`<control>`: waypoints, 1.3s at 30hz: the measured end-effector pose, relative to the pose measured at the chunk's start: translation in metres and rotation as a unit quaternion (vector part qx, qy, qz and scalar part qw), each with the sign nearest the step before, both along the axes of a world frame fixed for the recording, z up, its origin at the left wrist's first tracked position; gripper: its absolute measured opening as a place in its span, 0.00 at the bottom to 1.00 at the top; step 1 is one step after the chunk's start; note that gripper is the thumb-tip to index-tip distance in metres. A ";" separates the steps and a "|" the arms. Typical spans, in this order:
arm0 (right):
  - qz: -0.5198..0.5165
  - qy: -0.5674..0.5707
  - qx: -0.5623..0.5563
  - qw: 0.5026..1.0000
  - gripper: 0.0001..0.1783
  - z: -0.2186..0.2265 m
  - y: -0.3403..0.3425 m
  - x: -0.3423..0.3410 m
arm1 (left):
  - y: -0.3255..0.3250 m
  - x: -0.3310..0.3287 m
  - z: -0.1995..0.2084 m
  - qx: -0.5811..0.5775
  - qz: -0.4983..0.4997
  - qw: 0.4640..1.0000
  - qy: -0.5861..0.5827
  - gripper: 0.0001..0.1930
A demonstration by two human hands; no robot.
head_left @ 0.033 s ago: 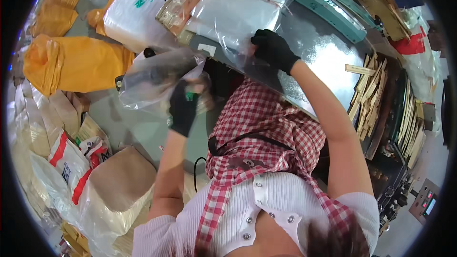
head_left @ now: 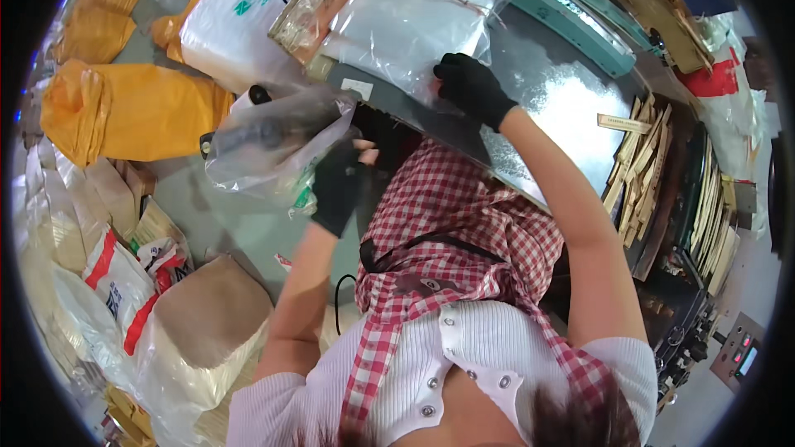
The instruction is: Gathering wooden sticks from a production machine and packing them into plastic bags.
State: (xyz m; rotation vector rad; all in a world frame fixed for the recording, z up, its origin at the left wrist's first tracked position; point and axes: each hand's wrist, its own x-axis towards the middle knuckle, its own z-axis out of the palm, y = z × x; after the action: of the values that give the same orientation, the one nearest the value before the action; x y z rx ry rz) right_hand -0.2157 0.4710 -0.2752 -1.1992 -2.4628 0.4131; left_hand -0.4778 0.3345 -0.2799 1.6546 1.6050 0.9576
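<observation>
Clear plastic bag (head_left: 277, 145), crumpled, dark contents showing through, hanging left of and above left hand (head_left: 338, 186); black-gloved fingers clamped on bag's right edge. Left forearm rising from lower edge, elbow bent. Right hand (head_left: 470, 87), black-gloved, arm extended forward, fingers curled, pressing edge of stacked clear plastic sheets (head_left: 414, 21) lying on shiny metal worktable (head_left: 563, 99); whether pinched or merely resting, cannot tell. Teal sealing machine (head_left: 575, 16) behind. Red-checked apron (head_left: 455, 240) below. Yellow sack (head_left: 124, 112) on floor, left.

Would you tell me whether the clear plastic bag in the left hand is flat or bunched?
Bunched: the clear plastic bag puffs out crumpled above the black-gloved left hand.
</observation>
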 end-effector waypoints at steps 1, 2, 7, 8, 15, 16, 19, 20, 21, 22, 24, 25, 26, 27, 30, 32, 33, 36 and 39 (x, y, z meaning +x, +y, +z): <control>-0.029 0.034 -0.016 0.999 0.08 0.001 -0.005 -0.004 | 0.002 0.023 -0.002 0.009 -0.004 1.000 -0.024 0.09; -0.061 0.068 -0.031 0.995 0.09 0.000 -0.010 -0.006 | 0.007 0.046 0.007 -0.054 0.002 0.996 -0.071 0.10; -0.094 0.235 -0.049 0.966 0.08 0.013 -0.023 -0.021 | 0.057 0.094 0.024 0.105 0.139 0.984 -0.043 0.11; -0.095 0.225 -0.066 0.967 0.08 0.016 -0.024 -0.024 | 0.074 0.091 0.020 0.106 0.131 0.985 -0.041 0.11; -0.273 0.180 -0.083 0.941 0.10 -0.017 0.027 -0.016 | 0.141 0.062 -0.022 -0.276 0.101 0.622 -0.726 0.09; -0.252 0.125 -0.010 0.960 0.11 -0.004 0.030 -0.020 | 0.146 0.048 -0.025 -0.277 0.096 0.628 -0.721 0.09; -0.245 0.239 0.063 0.937 0.12 -0.075 0.071 0.012 | 0.162 0.062 -0.049 -0.240 -0.089 0.523 -0.813 0.10; -0.291 0.221 0.067 0.928 0.12 -0.080 0.072 0.030 | 0.164 0.083 -0.051 -0.243 -0.118 0.501 -0.822 0.10; -0.336 0.203 0.074 0.917 0.12 -0.080 0.073 0.053 | 0.166 0.084 -0.055 -0.202 -0.062 0.682 -0.700 0.11; -0.377 0.188 0.080 0.903 0.12 -0.078 0.069 0.084 | 0.162 0.084 -0.061 -0.136 -0.011 0.830 -0.541 0.12; -0.377 0.204 0.066 0.901 0.14 0.002 0.026 0.034 | 0.131 0.002 -0.044 0.153 0.102 0.981 -0.058 0.15; -0.379 0.117 0.130 0.909 0.15 0.005 0.007 0.080 | 0.110 0.039 -0.021 0.220 0.131 0.967 0.002 0.17; -0.373 0.031 0.187 0.908 0.17 0.008 -0.015 0.121 | 0.083 0.078 0.017 0.290 0.166 0.940 0.064 0.19; -0.402 -0.019 0.234 0.885 0.17 0.017 -0.035 0.157 | 0.065 0.096 0.031 0.316 0.122 0.936 0.095 0.20; -0.518 -0.185 0.131 0.825 0.18 0.028 -0.100 0.234 | 0.037 0.146 0.034 0.313 -0.065 0.939 0.125 0.22; -0.513 -0.004 -0.102 0.852 0.19 0.034 -0.136 0.243 | 0.041 0.183 0.040 0.240 -0.222 0.936 0.128 0.22; -0.506 -0.053 -0.066 0.858 0.19 0.036 -0.154 0.239 | 0.045 0.201 0.044 0.186 -0.271 0.933 0.149 0.25; -0.547 -0.186 0.086 0.812 0.19 0.026 -0.202 0.226 | 0.063 0.254 0.032 0.173 -0.371 0.903 0.131 0.29; -0.575 -0.104 0.121 0.803 0.23 -0.009 -0.232 0.214 | 0.066 0.317 0.017 0.220 -0.421 0.861 0.181 0.33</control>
State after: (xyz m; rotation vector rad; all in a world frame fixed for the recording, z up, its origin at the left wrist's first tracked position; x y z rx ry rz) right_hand -0.0016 0.2387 -0.2838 -2.3478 -1.3854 -0.3888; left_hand -0.1607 0.4008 -0.2632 2.6424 0.6718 0.5667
